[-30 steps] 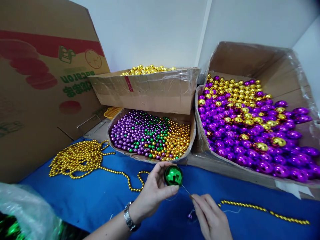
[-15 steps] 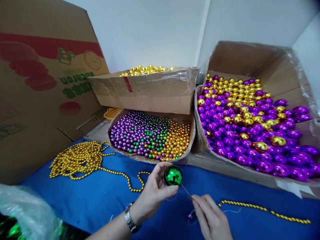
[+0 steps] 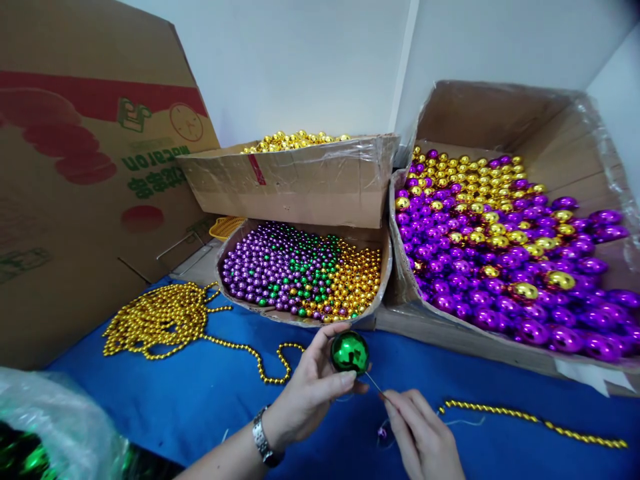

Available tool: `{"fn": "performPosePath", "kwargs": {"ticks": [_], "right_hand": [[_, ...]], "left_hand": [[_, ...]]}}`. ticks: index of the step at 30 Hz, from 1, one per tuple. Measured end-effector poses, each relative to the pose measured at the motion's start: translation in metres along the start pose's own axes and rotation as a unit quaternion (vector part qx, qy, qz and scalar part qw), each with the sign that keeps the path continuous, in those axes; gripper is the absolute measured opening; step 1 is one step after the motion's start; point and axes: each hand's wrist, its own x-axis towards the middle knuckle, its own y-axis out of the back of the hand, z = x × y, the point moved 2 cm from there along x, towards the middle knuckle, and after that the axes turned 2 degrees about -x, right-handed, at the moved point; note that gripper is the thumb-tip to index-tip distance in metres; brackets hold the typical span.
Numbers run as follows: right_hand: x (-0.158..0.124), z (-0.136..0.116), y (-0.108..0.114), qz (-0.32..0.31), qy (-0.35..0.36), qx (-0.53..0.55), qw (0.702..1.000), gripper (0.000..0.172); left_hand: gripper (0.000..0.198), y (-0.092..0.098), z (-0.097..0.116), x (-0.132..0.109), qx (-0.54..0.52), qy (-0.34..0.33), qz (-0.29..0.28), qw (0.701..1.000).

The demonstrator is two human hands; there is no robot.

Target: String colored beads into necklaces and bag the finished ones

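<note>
My left hand (image 3: 313, 387), with a metal watch (image 3: 265, 437) on its wrist, is closed around a shiny green ball (image 3: 349, 353) between thumb and fingers. Close by on the right, my right hand (image 3: 423, 433) pinches a thin needle (image 3: 376, 383) whose far end meets the lower right of the ball. Whether the needle has passed inside the ball I cannot tell. A thin thread runs near the hands, with a small purple bead (image 3: 383, 432) beside my right fingers. To the right lies a short gold bead string (image 3: 535, 420) with loose thread at its end.
A box (image 3: 227, 303) of small purple, green and gold beads stands ahead, under a box (image 3: 290, 190) of gold balls. Another box (image 3: 430, 110) holds purple and gold balls at right. Gold bead strands (image 3: 160, 317) lie left on blue cloth (image 3: 225, 407), near a plastic bag (image 3: 55, 407).
The view has shifted very slightly. Fingertips of my left hand now show below and right of the green ball. My right hand and the needle hold nearly the same place.
</note>
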Motion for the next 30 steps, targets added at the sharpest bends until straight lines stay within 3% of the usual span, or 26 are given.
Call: {"fn": "performPosePath", "kwargs": {"ticks": [22,30], "right_hand": [[0.004,-0.004,0.001,-0.002,-0.004,0.016,1.0,0.023],[0.006,-0.013,-0.009,0.035,-0.129,0.14,0.981,0.033]], "left_hand": [[0.054,0.0,-0.006,-0.001,-0.014,0.022,-0.016,1.0],[0.054,0.001,-0.006,0.0,-0.007,0.017,-0.014,1.0]]}}
